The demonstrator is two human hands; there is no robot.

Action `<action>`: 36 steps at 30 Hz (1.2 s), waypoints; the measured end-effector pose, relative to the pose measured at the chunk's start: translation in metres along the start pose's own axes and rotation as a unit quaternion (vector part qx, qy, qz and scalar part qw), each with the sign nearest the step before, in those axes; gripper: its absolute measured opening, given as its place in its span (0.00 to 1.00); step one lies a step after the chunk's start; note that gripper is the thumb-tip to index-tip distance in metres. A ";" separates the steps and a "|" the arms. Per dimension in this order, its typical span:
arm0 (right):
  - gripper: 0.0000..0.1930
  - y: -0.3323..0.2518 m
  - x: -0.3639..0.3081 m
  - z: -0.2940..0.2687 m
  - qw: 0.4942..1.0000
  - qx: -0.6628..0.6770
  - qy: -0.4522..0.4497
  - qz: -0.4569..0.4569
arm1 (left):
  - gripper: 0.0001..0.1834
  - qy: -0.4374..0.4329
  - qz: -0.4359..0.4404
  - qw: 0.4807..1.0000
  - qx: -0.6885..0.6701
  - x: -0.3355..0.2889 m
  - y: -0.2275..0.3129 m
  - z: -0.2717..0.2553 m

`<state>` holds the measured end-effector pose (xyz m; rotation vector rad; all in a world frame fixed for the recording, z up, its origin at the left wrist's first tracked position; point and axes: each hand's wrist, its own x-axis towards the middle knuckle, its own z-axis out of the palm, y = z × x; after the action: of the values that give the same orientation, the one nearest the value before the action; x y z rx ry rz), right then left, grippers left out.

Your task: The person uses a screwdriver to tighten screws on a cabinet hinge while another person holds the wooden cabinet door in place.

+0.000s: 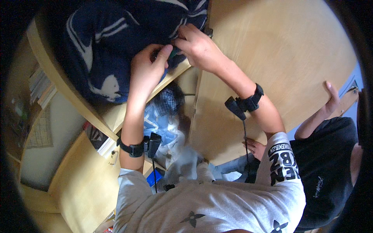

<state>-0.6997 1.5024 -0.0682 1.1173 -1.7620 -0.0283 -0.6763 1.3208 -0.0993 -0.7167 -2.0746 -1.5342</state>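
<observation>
A thick navy cloth (112, 46) with white stripes and a white animal-like figure lies bunched on a wooden shelf at the top of the head view. My left hand (149, 64) is at its near edge, thumb bent over curled fingers that grip the fabric. Close beside it, my right hand (196, 46) pinches the same cloth with its fingers bent. A small dark green bit shows between the two hands; I cannot make out what it is. Each of my forearms wears a black strap with a small black device and a cable.
A large wooden door panel (268, 50) stands at the right. Behind it, a person in a black T-shirt (330, 167) rests a hand near its edge. Below the shelf lie blue-and-white fabrics (161, 128) and a dark mesh item (169, 99). Books (42, 87) sit at the left.
</observation>
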 end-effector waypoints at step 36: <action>0.11 -0.010 0.001 0.008 0.998 0.045 0.028 0.039 | 0.17 0.073 0.054 0.993 0.081 -0.008 -0.008 -0.002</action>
<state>-0.6992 1.4922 -0.0769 1.1021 -1.7691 0.1308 -0.6749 1.3157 -0.1096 -0.6269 -1.9901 -1.3014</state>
